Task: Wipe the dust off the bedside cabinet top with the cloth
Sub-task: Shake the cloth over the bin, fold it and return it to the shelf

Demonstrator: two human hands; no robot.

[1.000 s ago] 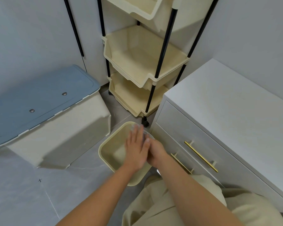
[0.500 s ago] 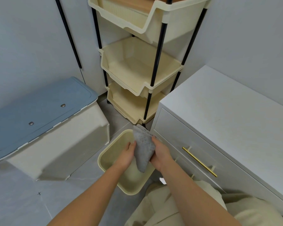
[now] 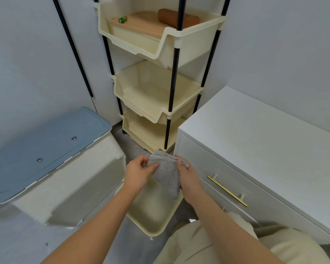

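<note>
A grey speckled cloth hangs folded between both my hands, above a cream plastic bin on the floor. My left hand pinches its upper left edge. My right hand grips its right side. The white bedside cabinet stands to the right, its flat top bare, with a gold drawer handle on its front. The cloth is just left of the cabinet's near corner and does not touch it.
A cream three-tier rack on black poles stands in the corner behind the bin; its top tier holds a wooden lid, a brown roll and a small green item. A storage box with a blue lid sits on the floor at left. My beige-clad knees are at bottom right.
Both hands have lifted the cloth out of the bin and higher. The left hand has shifted to the cloth's top edge. My view has tilted upward, showing the rack's top tier.
</note>
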